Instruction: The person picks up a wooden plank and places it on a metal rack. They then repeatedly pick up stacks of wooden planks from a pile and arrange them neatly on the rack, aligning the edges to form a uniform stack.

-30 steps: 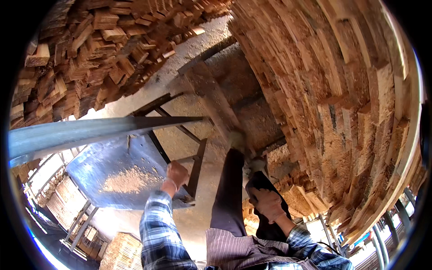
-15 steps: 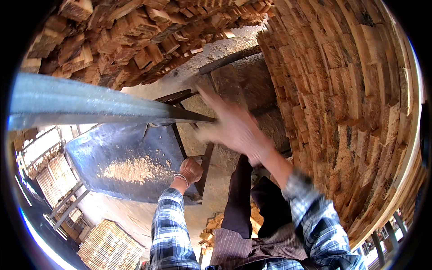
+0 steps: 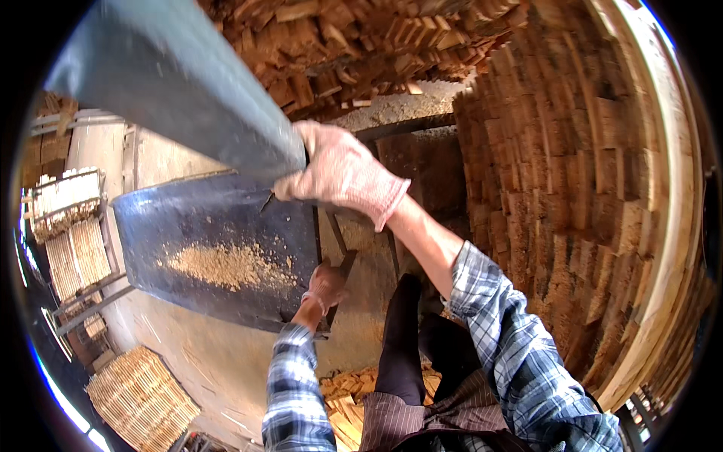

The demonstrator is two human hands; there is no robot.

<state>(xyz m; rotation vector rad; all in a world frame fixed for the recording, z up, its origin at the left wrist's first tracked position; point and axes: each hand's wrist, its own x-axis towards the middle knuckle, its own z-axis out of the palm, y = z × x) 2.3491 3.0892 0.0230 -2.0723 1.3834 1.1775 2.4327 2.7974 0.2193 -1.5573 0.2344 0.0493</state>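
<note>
My right hand [image 3: 343, 169], in a pale pink work glove, is closed around the near end of a blue-grey metal beam [image 3: 188, 90]. The beam slants up to the upper left, close in front of me. Its thumb shows below the beam end, while the other fingers are partly hidden. Below and to the left lies a dark metal cart tray [image 3: 151, 218] with a pile of sawdust and chips [image 3: 226, 265] in it. My left hand [image 3: 325, 286], also gloved, is closed on the cart's dark frame handle [image 3: 345, 265] by the tray's near end, slightly blurred.
A tall stack of sawn wood strips [image 3: 557, 188] walls off the right side. More wood pieces [image 3: 324, 45] are heaped at the far side. Bundled sticks [image 3: 143, 395] stand at the lower left. Loose wood pieces [image 3: 350, 399] lie by my legs.
My right hand, open and blurred before, has moved left and closed on the beam. The beam now slants more steeply and looks nearer. My left hand stays on the handle.
</note>
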